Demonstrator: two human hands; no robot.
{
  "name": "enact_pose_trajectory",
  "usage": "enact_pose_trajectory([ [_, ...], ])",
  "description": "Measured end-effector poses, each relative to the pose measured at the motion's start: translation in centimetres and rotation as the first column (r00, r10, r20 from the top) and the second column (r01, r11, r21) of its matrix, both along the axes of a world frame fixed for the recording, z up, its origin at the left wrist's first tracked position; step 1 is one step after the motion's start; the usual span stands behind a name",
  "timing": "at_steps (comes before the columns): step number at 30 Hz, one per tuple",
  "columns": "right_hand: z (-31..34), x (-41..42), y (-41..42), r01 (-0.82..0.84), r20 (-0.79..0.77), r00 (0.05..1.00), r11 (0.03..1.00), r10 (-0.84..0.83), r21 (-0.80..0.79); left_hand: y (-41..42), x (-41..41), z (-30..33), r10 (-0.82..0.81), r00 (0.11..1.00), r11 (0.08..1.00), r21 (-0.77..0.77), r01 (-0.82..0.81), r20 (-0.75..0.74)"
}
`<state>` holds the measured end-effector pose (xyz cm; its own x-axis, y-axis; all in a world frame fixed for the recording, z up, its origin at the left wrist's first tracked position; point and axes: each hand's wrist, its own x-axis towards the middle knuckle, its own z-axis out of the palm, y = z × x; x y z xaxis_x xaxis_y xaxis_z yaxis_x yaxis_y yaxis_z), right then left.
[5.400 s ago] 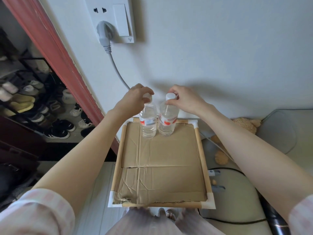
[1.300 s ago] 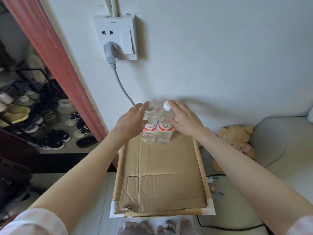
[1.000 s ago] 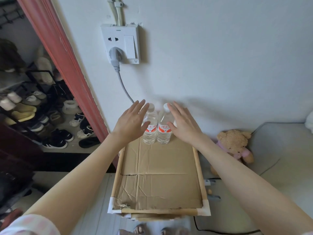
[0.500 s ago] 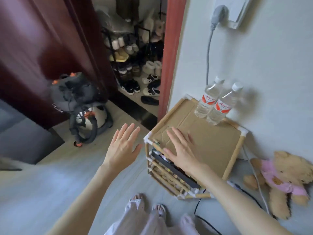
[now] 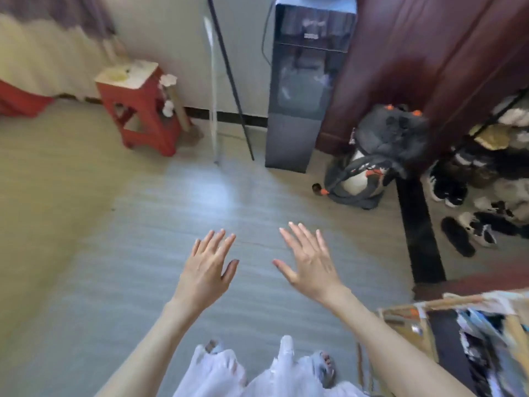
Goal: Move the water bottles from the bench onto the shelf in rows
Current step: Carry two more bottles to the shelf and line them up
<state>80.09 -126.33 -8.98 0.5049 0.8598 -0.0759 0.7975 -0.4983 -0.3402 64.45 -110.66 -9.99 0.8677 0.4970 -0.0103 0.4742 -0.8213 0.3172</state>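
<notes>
My left hand [image 5: 208, 269] and my right hand [image 5: 309, 260] hover side by side over the bare floor, fingers spread, holding nothing. Only a corner of the wooden shelf [image 5: 406, 310] shows at the lower right edge, behind my right forearm. No water bottles are in view; the two on the shelf top are out of the frame. The whole frame is blurred by head motion.
A red stool [image 5: 143, 116] stands at the far left by the wall. A grey water dispenser [image 5: 303, 90] stands ahead, with a grey backpack [image 5: 372, 164] beside it. Shoes [image 5: 469, 224] and a shoe rack fill the right side. My feet show at the bottom.
My view has swung left, away from the shelf and its two bottles, toward the room. Both hands have left the shelf and now hang open over the floor.
</notes>
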Motion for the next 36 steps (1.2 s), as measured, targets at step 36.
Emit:
enact_pose_trajectory([
  [36, 1.0, -44.3, 88.7, -0.912, 0.017, 0.398, 0.393, 0.917, 0.119, 61.6, -50.2, 1.7, 0.977, 0.202, 0.204, -0.017, -0.979, 0.071],
])
